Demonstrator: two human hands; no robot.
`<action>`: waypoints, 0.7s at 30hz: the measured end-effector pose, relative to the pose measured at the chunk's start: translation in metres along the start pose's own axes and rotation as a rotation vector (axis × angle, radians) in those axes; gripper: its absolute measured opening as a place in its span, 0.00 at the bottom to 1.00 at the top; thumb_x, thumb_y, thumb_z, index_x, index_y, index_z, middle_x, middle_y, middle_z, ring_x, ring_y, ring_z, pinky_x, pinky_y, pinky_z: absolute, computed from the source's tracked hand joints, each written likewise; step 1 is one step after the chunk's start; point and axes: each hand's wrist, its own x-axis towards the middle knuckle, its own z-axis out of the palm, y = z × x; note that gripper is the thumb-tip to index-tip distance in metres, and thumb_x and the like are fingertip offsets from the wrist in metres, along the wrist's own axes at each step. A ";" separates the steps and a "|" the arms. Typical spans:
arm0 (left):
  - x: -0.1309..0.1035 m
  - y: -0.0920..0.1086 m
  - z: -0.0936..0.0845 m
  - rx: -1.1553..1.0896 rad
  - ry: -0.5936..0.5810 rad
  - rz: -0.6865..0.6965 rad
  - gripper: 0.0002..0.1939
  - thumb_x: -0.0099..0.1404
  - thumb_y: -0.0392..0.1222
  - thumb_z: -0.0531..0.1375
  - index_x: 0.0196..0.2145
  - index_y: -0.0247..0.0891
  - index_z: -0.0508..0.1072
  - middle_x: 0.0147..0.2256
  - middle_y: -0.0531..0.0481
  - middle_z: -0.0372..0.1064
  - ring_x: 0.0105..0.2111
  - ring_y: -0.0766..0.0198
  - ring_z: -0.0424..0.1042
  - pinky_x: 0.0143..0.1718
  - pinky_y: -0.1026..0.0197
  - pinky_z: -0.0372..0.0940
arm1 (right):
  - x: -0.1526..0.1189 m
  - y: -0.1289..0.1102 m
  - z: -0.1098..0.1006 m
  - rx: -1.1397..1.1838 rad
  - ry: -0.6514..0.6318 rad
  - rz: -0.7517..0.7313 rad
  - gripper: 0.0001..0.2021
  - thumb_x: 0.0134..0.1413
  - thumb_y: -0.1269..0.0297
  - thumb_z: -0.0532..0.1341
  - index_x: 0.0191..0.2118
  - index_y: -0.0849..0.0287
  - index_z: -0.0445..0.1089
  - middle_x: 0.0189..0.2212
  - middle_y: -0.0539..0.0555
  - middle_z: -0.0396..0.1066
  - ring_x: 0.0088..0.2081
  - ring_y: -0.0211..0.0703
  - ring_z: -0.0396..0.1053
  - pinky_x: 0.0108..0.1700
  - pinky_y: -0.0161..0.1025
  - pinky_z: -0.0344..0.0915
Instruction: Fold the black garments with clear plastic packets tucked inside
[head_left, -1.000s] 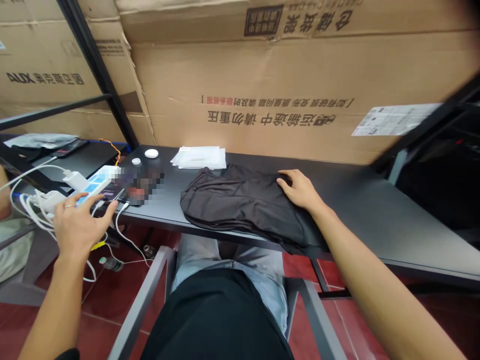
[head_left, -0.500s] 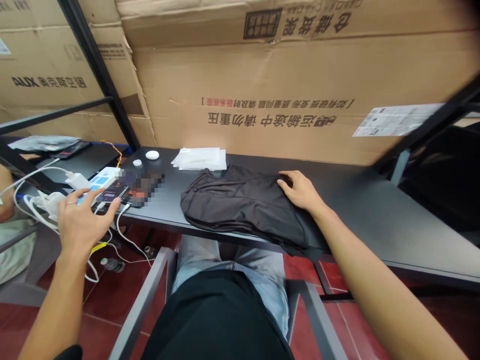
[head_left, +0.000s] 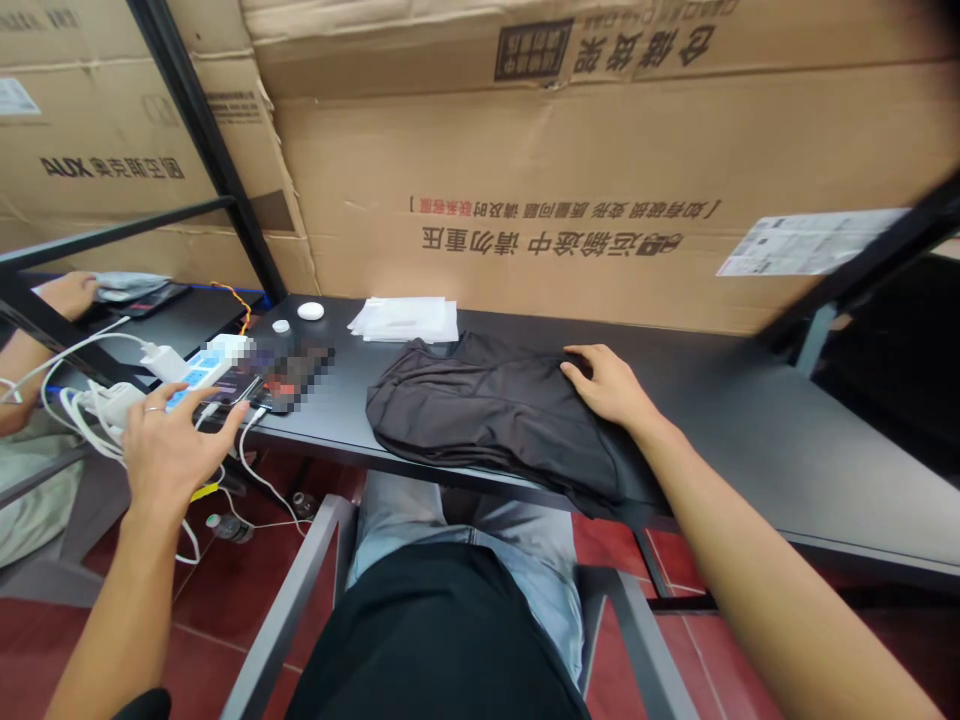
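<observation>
A dark folded garment (head_left: 487,410) lies on the black table (head_left: 720,410), its lower right part hanging over the front edge. My right hand (head_left: 611,385) rests at the garment's right side with the fingers apart, not gripping it. On the left, my left hand (head_left: 176,440), a ring on one finger, reaches the near edge of a phone (head_left: 234,385) with a cable plugged in. Its thumb and fingers are spread around the phone's corner. Beside that phone lies another device (head_left: 281,390), partly blurred by pixels.
White sheets (head_left: 405,319), a white oval case (head_left: 310,311) and a small white cap (head_left: 280,327) sit at the back. A power strip (head_left: 206,368) with chargers and cables is at the left. Another person's hand (head_left: 69,294) is at far left. Cardboard (head_left: 360,150) stands behind.
The view has shifted slightly, moving the scene a little to the right. Another person's hand has appeared on the far left table. My hands hold nearly the same positions.
</observation>
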 end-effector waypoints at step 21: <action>0.011 0.016 -0.009 -0.081 0.044 0.005 0.35 0.72 0.68 0.62 0.64 0.40 0.80 0.63 0.33 0.73 0.66 0.35 0.70 0.73 0.36 0.62 | 0.000 0.002 0.001 -0.002 -0.005 -0.006 0.24 0.72 0.49 0.60 0.63 0.58 0.78 0.59 0.70 0.80 0.59 0.71 0.79 0.66 0.71 0.75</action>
